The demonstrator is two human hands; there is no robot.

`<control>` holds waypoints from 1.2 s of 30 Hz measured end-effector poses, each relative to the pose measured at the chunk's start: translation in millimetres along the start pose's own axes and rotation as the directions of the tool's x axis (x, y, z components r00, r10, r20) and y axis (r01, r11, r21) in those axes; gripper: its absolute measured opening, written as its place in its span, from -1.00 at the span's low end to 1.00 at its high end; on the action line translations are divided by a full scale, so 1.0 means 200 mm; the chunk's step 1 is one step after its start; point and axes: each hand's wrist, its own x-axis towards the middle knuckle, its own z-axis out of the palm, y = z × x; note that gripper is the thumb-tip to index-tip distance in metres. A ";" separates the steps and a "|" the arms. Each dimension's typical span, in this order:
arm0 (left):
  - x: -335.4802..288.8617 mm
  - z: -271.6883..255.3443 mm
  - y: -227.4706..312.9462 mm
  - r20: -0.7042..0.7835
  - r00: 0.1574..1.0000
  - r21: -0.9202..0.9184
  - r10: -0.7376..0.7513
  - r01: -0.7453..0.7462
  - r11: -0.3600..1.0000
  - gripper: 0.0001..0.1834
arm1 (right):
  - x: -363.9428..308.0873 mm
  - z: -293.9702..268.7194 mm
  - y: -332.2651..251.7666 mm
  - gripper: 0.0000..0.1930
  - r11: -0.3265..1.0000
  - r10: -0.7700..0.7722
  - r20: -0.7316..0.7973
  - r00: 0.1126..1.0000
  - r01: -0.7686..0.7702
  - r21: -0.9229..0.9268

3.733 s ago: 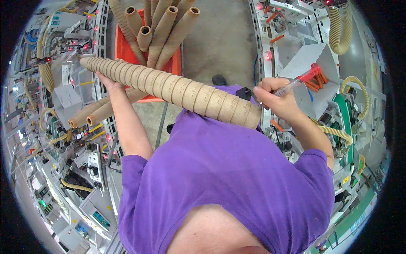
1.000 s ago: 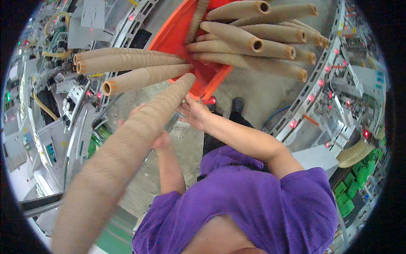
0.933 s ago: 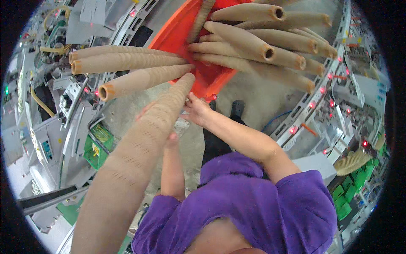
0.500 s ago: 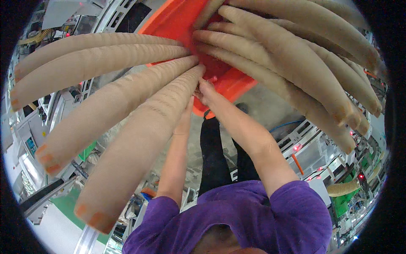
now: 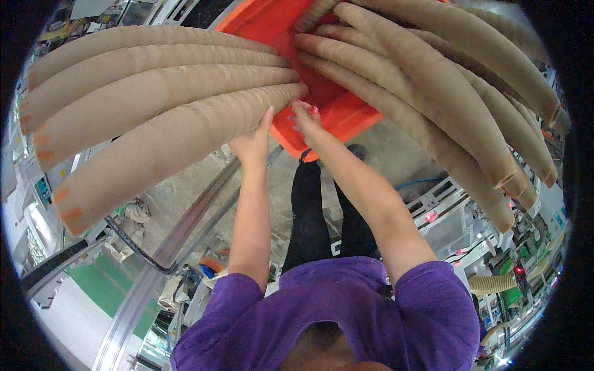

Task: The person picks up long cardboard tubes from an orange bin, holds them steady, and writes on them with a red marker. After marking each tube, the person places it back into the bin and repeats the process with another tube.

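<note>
Item: one long, tapered, tan spiral-wound cardboard tube (image 5: pixel 179 141) with orange marks at its wide end; narrow end in the orange-red plastic bin (image 5: pixel 346 116), body leaning out past the bin's left side.
Left hand (image 5: pixel 250 147): left of the bin's near corner, palm and thumb against the tube's underside; grip closure cannot be told.
Right hand (image 5: pixel 304 119): over the bin's near end, fingers loosely curled beside the narrow end; contact cannot be told. Small red item (image 5: pixel 314 110) at its fingers, blurred.
Risk: tube rolling or sliding off the bin's side; likely cause, the long outward overhang with the left hand withdrawn too soon. Risk: red item dropping into the bin; cause, loose fingers.
Adjacent stock: three similar tan tubes (image 5: pixel 114 111) fanned left of the bin; a larger tan tube cluster (image 5: pixel 433 77) right of it.
Change since 0.9 s ago: tube swung from a steep slant near the bin's front to lie alongside the left fan.
</note>
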 end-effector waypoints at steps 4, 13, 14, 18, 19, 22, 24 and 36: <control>-0.02 -0.02 0.02 -0.065 0.997 0.032 0.044 -0.042 0.999 -0.07 | -0.34 -0.17 0.10 -0.58 0.967 -0.253 0.119 0.960 0.251 0.029; -0.30 0.05 0.27 -0.032 0.818 -0.302 -0.574 0.539 0.786 0.17 | -1.30 -0.67 0.26 -0.60 0.970 -0.189 0.401 0.896 0.233 -0.064; -0.35 0.06 0.35 0.037 0.763 -0.321 -0.646 0.621 0.715 0.15 | -1.37 -0.72 0.25 -0.61 0.972 -0.168 0.381 0.909 0.217 -0.091; -0.35 0.28 0.67 0.235 0.960 -0.410 -0.151 0.239 0.880 0.05 | -1.56 -0.93 0.18 -0.66 0.986 -0.095 0.334 0.938 0.135 -0.098; -0.21 0.38 0.73 0.241 0.970 -0.392 -0.036 0.131 0.911 0.02 | -1.58 -0.98 0.16 -0.67 0.982 -0.024 0.292 0.956 0.077 -0.171; 0.28 0.70 0.89 0.291 0.952 -0.364 0.093 0.021 0.931 -0.10 | -1.59 -1.03 0.04 -0.70 1.000 0.015 0.178 0.984 -0.012 -0.022; 0.61 0.93 0.98 0.361 0.924 -0.257 0.123 -0.028 0.966 -0.14 | -1.60 -1.01 -0.08 -0.70 0.992 -0.126 0.119 0.985 0.124 0.028; 1.59 2.33 1.21 0.666 0.618 0.135 0.417 -0.650 0.748 0.23 | -1.40 -0.80 -0.53 -0.22 0.931 -0.256 0.068 0.964 0.227 0.286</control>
